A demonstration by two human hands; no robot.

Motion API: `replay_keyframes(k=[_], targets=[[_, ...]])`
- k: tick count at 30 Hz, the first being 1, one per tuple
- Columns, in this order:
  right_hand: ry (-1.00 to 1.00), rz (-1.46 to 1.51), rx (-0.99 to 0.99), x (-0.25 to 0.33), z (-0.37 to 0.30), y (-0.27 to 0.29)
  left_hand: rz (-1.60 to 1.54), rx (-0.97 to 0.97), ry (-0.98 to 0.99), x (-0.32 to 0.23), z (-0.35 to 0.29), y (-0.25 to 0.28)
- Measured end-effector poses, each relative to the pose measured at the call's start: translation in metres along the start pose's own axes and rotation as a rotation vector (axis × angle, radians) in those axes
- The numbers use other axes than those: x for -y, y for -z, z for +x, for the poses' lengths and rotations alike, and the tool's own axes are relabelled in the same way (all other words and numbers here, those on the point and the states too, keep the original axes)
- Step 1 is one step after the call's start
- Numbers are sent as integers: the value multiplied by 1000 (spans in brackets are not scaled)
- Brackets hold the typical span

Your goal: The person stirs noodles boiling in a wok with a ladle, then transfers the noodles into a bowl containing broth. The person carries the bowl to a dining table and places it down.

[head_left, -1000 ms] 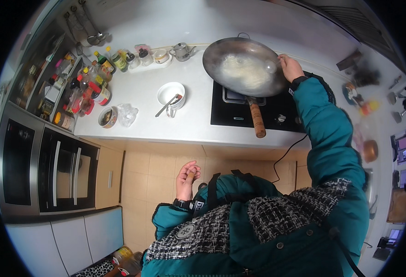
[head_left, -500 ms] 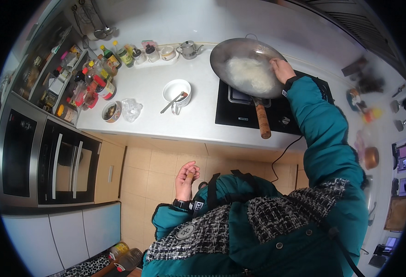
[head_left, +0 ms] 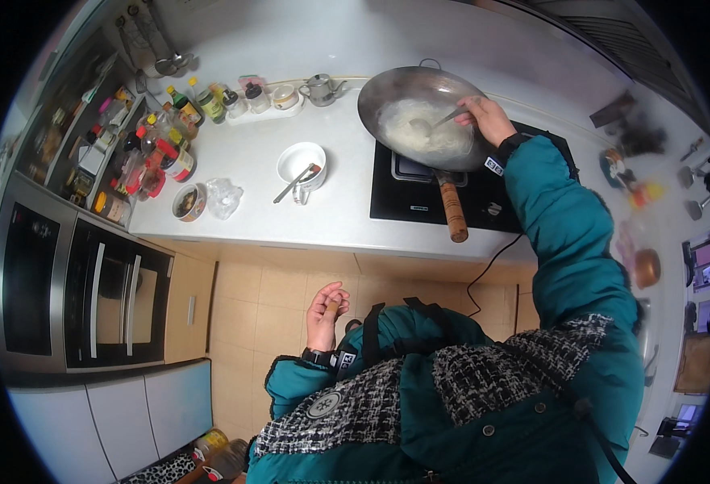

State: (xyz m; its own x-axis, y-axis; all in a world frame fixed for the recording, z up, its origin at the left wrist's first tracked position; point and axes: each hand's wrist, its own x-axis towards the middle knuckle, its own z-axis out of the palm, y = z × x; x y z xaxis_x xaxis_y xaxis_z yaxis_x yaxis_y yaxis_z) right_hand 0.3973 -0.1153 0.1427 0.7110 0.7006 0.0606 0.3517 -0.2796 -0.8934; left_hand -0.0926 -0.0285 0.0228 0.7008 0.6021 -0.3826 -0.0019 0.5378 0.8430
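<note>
My right hand is closed round the handle of a metal spoon above the wok. The spoon's bowl dips into a pale, cloudy mass with thin strands, perhaps noodles in liquid. The dark wok sits tilted on the stove, its wooden handle pointing toward me. My left hand hangs over the floor in front of my body, palm up, fingers loosely bent and apart, nothing visible in it. A tan patch shows on its thumb.
On the white counter stand a white cup with a spoon across it, a crumpled plastic bag and a small tub. A steel teapot and several bottles line the back. The black stove has a cord trailing down.
My right hand has drawn back and up slightly, so the spoon's handle and bowl now show in the wok. The whole view has shifted a little. My left hand stays put.
</note>
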Motion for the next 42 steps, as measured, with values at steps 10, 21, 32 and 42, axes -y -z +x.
replay_keyframes(k=[10, 21, 32, 42], targets=[[143, -186, 28, 39, -19, -5, 7, 18, 9, -1, 3, -3], [170, -362, 141, 44, -27, -28, -5, 6, 7, -1, -2, -3], [64, -622, 1, 6, -19, -2, 21, 13, 9, 0, -2, -1], [117, -787, -129, 10, -40, 27, 21, 29, 28, -2, 1, -5]])
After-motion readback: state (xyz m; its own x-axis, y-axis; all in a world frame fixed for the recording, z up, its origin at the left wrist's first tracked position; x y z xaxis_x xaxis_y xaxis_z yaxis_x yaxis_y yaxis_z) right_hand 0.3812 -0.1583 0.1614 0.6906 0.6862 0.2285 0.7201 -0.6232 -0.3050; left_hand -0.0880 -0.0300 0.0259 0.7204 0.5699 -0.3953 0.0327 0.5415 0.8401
